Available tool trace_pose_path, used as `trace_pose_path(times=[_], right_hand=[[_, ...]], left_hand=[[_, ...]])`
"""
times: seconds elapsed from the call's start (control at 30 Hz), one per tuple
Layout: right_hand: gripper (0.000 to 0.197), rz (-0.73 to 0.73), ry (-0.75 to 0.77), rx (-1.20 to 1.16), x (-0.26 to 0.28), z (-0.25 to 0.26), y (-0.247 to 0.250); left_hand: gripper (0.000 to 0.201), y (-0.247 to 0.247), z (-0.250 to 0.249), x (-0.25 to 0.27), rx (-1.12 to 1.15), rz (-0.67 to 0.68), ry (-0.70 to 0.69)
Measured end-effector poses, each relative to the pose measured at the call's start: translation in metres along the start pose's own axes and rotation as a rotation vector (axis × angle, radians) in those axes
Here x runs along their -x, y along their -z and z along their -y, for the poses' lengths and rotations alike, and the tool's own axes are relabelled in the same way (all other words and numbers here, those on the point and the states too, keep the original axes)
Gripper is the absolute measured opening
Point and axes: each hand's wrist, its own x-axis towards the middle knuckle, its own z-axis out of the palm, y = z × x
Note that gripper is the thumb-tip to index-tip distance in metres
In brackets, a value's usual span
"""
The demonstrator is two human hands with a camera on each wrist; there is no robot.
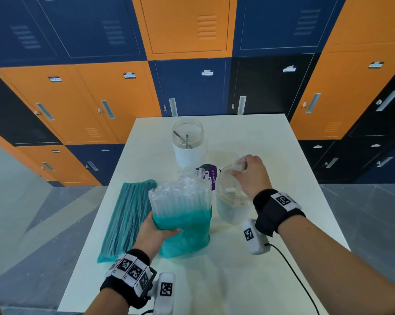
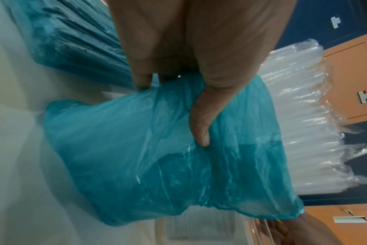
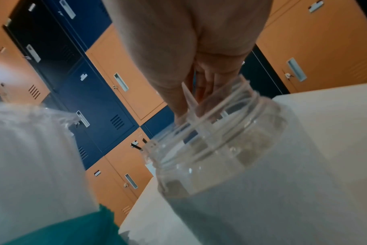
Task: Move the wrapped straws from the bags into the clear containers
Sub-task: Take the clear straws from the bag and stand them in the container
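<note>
Everything sits on the white table (image 1: 248, 280), with the near jar (image 1: 231, 208) as my reference point. Biggest thing going: the teal bag (image 1: 187, 233) standing just left of the near jar, a fat bundle of wrapped straws (image 1: 180, 194) poking out of its top. The left hand (image 1: 156, 231) grips the bag's crumpled plastic, thumb and fingers curled into it, which keeps the bundle upright. Further left of the jar, a second bag (image 1: 126, 217) lies flat and looks unopened.

The right hand (image 1: 252, 173) is over the near jar's mouth, fingertips pinching a few wrapped straws (image 3: 192, 99) with their lower ends already inside the rim. To do this bit well I'd say: keep them vertical, let the bottoms reach the jar floor before letting go, and don't knock the rim, since that jar looks light and tippy.

The near jar holds only a few so far, and the wrist view is blurry. Behind it, the far jar (image 1: 188, 142) has a couple of dark straws (image 1: 187, 139) leaning inside.
</note>
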Motion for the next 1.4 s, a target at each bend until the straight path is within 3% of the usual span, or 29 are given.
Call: trace_pose_path(times=[0.2,0.33,0.4,0.47,0.57,0.73,0.93,1.03,1.2,1.3,1.4], right_hand=[[0.048,-0.056,-0.013,-0.136,0.011,-0.002,-0.003],[0.046,-0.187,0.130,-0.228,0.044,0.013,-0.004],[0.047,-0.059,0.271,-0.322,0.074,0.021,-0.015],[0.055,0.135,0.320,-0.398,0.099,0.027,-0.029],[0.059,0.175,0.194,-0.444,0.104,0.025,-0.043],[0.038,0.112,0.123,-0.289,0.095,0.020,-0.047],[0.031,0.068,0.093,-0.420,0.100,0.014,-0.050],[0.036,0.139,0.079,-0.424,0.104,0.014,-0.052],[0.032,0.241,0.098,-0.444,0.111,0.006,-0.053],[0.021,0.158,0.114,-0.475,0.110,0.008,-0.048],[0.028,0.009,0.125,-0.520,0.106,0.015,-0.042]], left_hand=[[0.064,0.000,0.000,-0.001,-0.002,-0.002,0.008],[0.061,0.003,0.002,-0.003,-0.006,-0.003,0.009],[0.060,0.003,0.001,-0.004,-0.012,-0.006,0.011],[0.067,0.003,0.002,-0.006,-0.018,-0.010,0.012],[0.080,0.006,0.003,-0.008,-0.034,0.023,0.021],[0.104,0.011,-0.005,-0.006,-0.134,0.119,0.061],[0.107,0.006,-0.021,0.003,-0.196,0.215,-0.047],[0.093,-0.005,-0.027,0.006,-0.211,0.127,-0.099],[0.090,-0.006,-0.021,0.002,-0.298,0.001,-0.155],[0.080,-0.007,-0.021,0.003,-0.294,-0.044,-0.164],[0.081,-0.007,-0.021,0.001,-0.268,-0.079,-0.158]])
